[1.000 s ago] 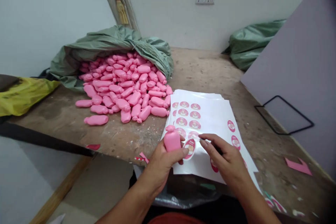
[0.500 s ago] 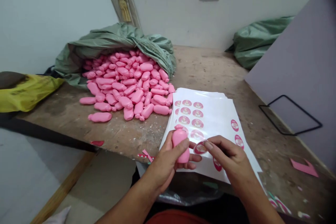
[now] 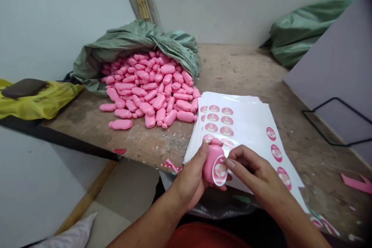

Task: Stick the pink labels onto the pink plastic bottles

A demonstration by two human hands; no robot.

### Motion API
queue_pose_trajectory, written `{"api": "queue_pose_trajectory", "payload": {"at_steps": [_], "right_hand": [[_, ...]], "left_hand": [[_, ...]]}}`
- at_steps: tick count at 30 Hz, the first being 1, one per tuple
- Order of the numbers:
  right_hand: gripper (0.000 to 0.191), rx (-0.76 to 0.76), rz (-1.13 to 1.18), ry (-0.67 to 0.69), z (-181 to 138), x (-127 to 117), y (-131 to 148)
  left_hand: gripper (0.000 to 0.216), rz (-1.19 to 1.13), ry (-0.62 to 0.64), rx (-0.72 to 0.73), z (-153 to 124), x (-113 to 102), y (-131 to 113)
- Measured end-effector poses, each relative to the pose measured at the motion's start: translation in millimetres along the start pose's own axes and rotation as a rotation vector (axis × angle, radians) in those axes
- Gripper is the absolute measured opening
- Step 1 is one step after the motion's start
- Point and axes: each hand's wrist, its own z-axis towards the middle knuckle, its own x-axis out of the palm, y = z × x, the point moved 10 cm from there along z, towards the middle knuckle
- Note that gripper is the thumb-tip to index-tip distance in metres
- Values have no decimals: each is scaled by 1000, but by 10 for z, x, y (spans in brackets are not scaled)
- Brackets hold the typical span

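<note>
My left hand (image 3: pixel 190 176) is wrapped round a small pink plastic bottle (image 3: pixel 209 159), its capped end pointing up and away from me. An oval pink-and-white sticker (image 3: pixel 220 170) lies against the front of that bottle. At the sticker's upper right edge, my right hand (image 3: pixel 251 168) pinches it between thumb and forefinger. Beneath both hands is a stack of white sticker sheets (image 3: pixel 247 112), with rows of oval pink stickers on the left and a few along the right. The left fingers behind the bottle are partly hidden.
Many pink bottles (image 3: pixel 159 101) spill from a green sack (image 3: pixel 122 35) at the back left. A yellow bag (image 3: pixel 62 95) lies at the far left, another green sack (image 3: pixel 308 27) at the back right. A black wire stand (image 3: pixel 322 137) and pink scrap (image 3: pixel 356 182) are on the right.
My right hand has brought the sticker leftward from beside the bottle onto its front. The bottle has turned slightly in my left hand. The whole view has shifted a little.
</note>
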Motion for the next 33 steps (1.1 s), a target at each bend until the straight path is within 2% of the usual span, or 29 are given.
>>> {"api": "queue_pose_trajectory", "payload": {"at_steps": [11, 26, 33], "right_hand": [[22, 32, 106, 29, 50, 24, -87], [23, 6, 12, -7, 65, -5, -39], [24, 8, -44, -33, 60, -31, -32]], "left_hand": [[51, 48, 44, 5, 3, 49, 56], [50, 154, 33, 48, 7, -12, 55], [43, 246, 81, 86, -11, 11, 21]]}}
